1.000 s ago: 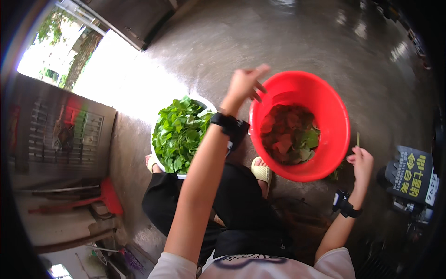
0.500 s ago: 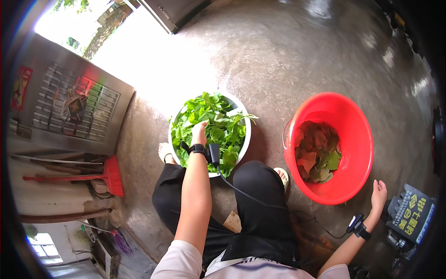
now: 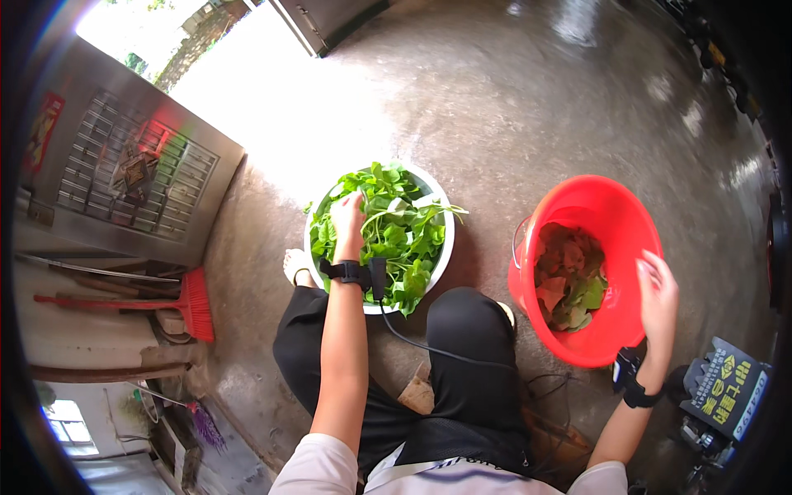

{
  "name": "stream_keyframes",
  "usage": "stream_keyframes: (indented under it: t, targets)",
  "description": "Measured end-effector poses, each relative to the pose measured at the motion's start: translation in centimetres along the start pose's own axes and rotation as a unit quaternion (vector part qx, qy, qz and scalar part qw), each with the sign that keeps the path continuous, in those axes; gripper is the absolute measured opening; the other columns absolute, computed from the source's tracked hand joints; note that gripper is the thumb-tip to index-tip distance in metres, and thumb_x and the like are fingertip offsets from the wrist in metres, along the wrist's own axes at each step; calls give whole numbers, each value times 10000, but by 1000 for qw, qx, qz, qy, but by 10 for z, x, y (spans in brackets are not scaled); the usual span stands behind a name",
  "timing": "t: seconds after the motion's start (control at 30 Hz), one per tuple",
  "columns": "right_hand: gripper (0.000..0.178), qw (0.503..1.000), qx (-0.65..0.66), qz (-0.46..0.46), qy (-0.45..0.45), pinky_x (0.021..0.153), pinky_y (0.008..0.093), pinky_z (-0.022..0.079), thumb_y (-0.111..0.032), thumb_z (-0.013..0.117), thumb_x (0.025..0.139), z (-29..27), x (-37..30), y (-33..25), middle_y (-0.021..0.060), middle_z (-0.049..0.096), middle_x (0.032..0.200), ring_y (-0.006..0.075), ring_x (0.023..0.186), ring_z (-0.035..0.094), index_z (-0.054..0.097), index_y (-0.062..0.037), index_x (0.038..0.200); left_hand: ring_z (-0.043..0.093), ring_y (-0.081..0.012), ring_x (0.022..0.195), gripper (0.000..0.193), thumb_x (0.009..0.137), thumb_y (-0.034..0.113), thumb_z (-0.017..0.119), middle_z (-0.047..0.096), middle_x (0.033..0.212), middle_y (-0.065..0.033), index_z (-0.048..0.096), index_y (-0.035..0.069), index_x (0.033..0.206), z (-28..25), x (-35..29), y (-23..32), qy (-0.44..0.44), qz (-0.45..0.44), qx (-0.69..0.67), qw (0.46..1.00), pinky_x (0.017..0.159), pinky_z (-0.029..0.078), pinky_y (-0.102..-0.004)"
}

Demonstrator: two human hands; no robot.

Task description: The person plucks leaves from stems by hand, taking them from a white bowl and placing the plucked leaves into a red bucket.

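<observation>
Leafy green stems [image 3: 404, 235] heap up in a round white basin [image 3: 445, 256] on the floor before my knees. My left hand [image 3: 347, 219] is over the left part of the heap, its fingers closed at a sprig among the leaves; the fingertips are partly hidden. To the right stands a red bucket [image 3: 582, 194] with brownish and green leaves [image 3: 571, 276] at its bottom. At the bucket's right rim is my right hand [image 3: 658, 301], fingers stretched out and slightly apart, holding nothing. Both wrists wear black straps with small devices.
A cable [image 3: 421, 345] runs from the left wrist across my right knee. A red broom [image 3: 196, 305] leans at the left, below a metal door [image 3: 198, 153]. At the lower right stands a machine with a dark printed plate [image 3: 726, 388]. A brownish block [image 3: 417, 394] lies between my legs.
My right hand has moved up and left, from beside the bucket to its right rim. My left hand has shifted slightly up over the greens, and a few stems there have been disturbed.
</observation>
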State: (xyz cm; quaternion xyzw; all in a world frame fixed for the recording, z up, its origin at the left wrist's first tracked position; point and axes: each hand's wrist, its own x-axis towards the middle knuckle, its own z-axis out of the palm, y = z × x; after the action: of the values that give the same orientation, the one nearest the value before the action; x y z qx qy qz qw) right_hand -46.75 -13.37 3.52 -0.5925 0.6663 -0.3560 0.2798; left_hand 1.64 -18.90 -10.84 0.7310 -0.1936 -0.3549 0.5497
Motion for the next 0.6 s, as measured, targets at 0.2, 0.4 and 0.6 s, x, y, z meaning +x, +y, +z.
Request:
stream_keyframes:
  t: [0.2,0.4,0.6]
  targets:
    - [237,958,130,-59,-249,606,253,473,-145,540,844,106,3,-103,87,611,909,127,727,588,559,16,1018,573,-224,848,251,831,169,528,573,942,-131,534,-39,972,-34,-32,78,-99,105,-166,975,769,490,-342]
    - [496,843,252,166,-446,573,232,459,-433,355,895,196,43,-126,125,608,955,173,735,613,476,-8,1121,601,-200,749,277,817,201,561,621,796,-156,589,-74,832,-12,-73,130,-144,149,-205,957,707,479,-294]
    - [574,722,320,306,-531,555,241,477,-476,331,888,228,61,-116,125,600,983,197,791,610,434,33,1133,600,-194,775,261,835,190,534,626,809,-140,618,-57,837,22,-107,128,-298,131,-152,933,747,467,-281]
